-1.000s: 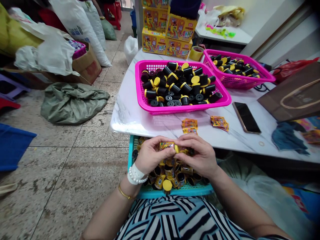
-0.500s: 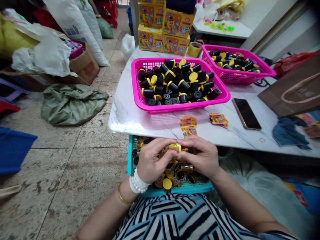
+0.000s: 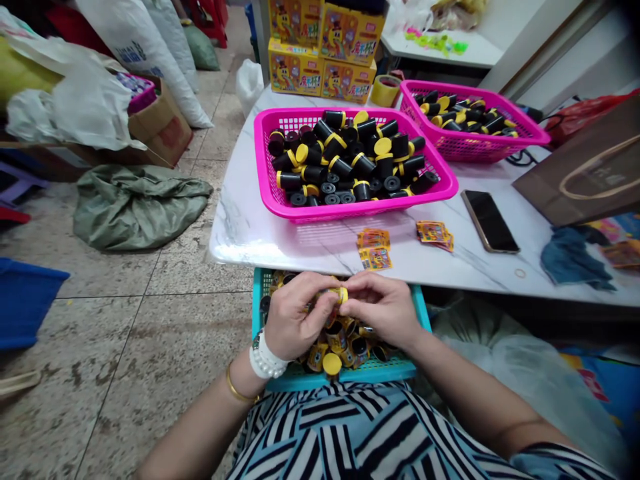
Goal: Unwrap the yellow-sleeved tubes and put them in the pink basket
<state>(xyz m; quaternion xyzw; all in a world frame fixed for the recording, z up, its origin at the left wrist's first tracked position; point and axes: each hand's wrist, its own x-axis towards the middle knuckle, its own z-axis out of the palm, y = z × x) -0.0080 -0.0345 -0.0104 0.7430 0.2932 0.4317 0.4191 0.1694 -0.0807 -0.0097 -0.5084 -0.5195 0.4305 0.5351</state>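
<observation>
Yellow-capped canister (image 3: 339,294) pinched between both hands over the teal basket (image 3: 345,383) on the lap. Head view: left hand (image 3: 294,323) grasps it from 9 o'clock, right hand (image 3: 385,310) from 3 o'clock, fingers clenched around it. Pink basket (image 3: 273,200) of black canisters at 12 o'clock on the marble table (image 3: 260,230); stickers (image 3: 374,248) just beyond the hands.

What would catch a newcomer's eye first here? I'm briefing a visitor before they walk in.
Most striking is the bright pink plastic basket heaped with black cylinders with yellow caps, in the middle of the white marble table. Below the table's near edge, the left hand and right hand pinch one small yellow-capped cylinder over a teal plastic basket of labelled ones.
</observation>
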